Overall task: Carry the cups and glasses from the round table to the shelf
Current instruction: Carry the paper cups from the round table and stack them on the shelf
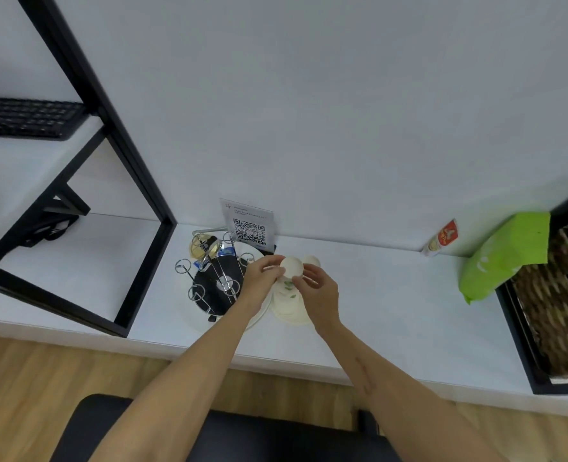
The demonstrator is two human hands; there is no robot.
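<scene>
White cup (291,265) is held up by both hands over the shelf (375,295), just above a plate (291,315). The left hand (264,273) pinches one side and the right hand (312,283) pinches the other, likely to keep it steady while it goes down. A second cup (311,260) sits just behind. So I count two cups. One glass (204,246) hangs on the wire rack (209,278), likely so it can dry. The rack has many empty loops.
</scene>
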